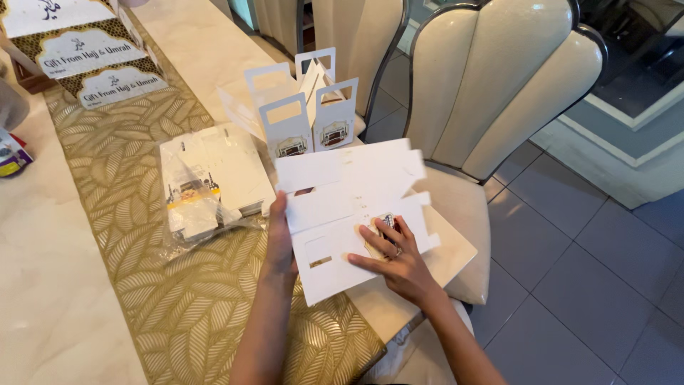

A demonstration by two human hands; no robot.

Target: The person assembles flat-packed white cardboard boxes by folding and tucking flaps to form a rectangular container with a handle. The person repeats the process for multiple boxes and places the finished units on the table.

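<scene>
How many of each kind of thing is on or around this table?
Flat box blank held in both hands: 1
Folded handle boxes: 2
Plastic-wrapped pack of blanks: 1
Chairs: 2
Gold leaf-pattern runner: 1
Total: 7

white die-cut cardboard box blank (356, 207), unfolded, flat, tilted over table edge

You are in a home dining area: a marble-look table (64, 285) with a gold leaf-pattern runner (171, 285), cream upholstered dining chairs (499, 85), and a grey tiled floor (584, 271).
</scene>
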